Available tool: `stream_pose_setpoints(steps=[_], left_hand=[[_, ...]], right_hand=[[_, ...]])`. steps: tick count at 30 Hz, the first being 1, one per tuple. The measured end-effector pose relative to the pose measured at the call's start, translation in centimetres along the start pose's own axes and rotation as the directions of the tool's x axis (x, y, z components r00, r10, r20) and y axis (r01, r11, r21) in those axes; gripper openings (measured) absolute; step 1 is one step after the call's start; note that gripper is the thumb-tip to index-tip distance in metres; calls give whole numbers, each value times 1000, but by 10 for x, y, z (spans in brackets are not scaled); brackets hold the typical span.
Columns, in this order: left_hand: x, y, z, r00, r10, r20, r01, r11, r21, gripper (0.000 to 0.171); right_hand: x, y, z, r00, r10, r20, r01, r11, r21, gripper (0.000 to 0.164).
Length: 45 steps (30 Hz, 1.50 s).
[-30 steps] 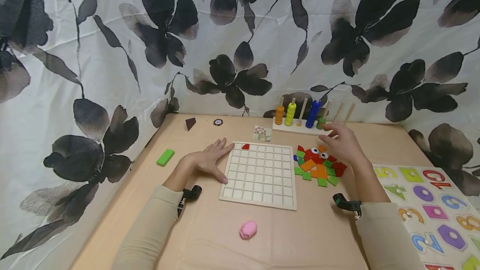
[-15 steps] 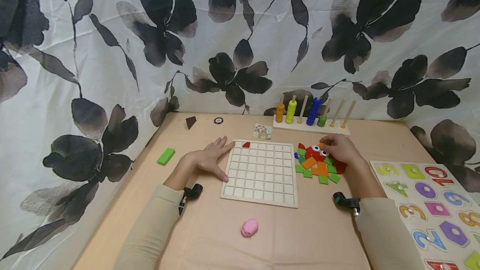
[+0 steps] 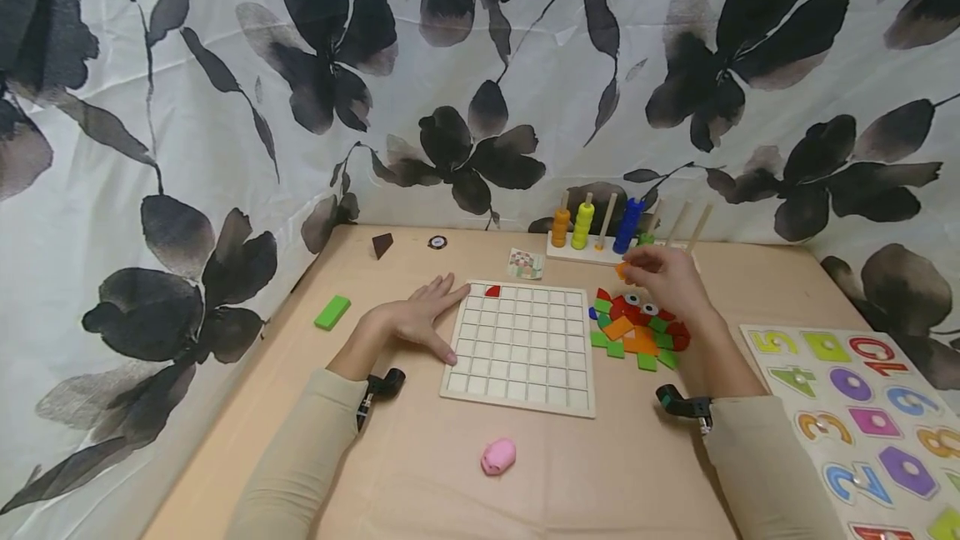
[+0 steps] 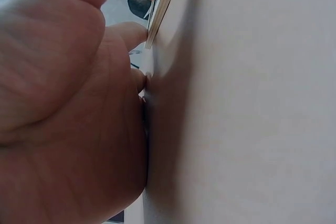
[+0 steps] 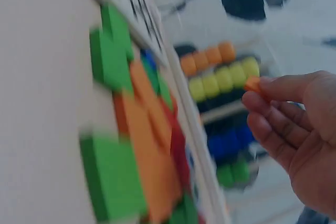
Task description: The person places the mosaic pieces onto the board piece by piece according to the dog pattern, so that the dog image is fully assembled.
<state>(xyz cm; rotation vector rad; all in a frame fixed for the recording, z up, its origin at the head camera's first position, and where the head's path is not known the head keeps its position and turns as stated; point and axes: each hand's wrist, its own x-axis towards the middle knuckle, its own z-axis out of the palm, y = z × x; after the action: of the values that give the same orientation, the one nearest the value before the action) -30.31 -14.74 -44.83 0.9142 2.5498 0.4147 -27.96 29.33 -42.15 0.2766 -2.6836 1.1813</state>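
Observation:
My left hand (image 3: 416,317) rests on the table at the left edge of a white grid board (image 3: 517,348), thumb and fingertips touching its rim. One red piece (image 3: 492,292) lies in the board's top row. Between thumb and fingers my right hand (image 3: 670,277) pinches a small orange piece (image 5: 254,84), raised above the table. Below that hand spreads a pile of flat pieces: red, green (image 3: 647,362), orange (image 3: 618,328) and a little blue, with two round eye pieces (image 3: 649,308) among them. The wrist hides part of the pile's right side.
Behind stands a peg stacker (image 3: 582,227) with coloured beads, beside a small picture card (image 3: 525,263). A number puzzle board (image 3: 862,415) lies at the right. Around the table are a pink toy (image 3: 498,457), a green block (image 3: 332,312), a dark wedge (image 3: 382,245) and a round disc (image 3: 437,242).
My right hand came down to the top of the pile, took the orange piece there, and has lifted it up and left. My left hand has stayed on the board's edge.

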Motion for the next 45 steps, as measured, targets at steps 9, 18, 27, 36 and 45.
stream_pose_setpoints(steps=[9,18,27,36,45], left_hand=[[0,-1,1,1000,-3,3,3,1000,-10,130],[1,0,1,1000,4,4,-4,1000,-12,130],[1,1,0,1000,0,9,0,1000,1,130],[1,0,-2,1000,3,6,-3,1000,-8,129],[-1,1,-2,1000,4,7,-4,1000,-10,130]], right_hand=[[32,-52,47,979,-122,164,100,986,136,25],[57,-72,105,927,-140,348,139,990,27,20],[63,-86,124,888,-112,446,164,983,-80,19],[64,-96,129,885,-87,458,173,974,-150,16],[64,-92,135,896,-66,438,170,964,-203,16]])
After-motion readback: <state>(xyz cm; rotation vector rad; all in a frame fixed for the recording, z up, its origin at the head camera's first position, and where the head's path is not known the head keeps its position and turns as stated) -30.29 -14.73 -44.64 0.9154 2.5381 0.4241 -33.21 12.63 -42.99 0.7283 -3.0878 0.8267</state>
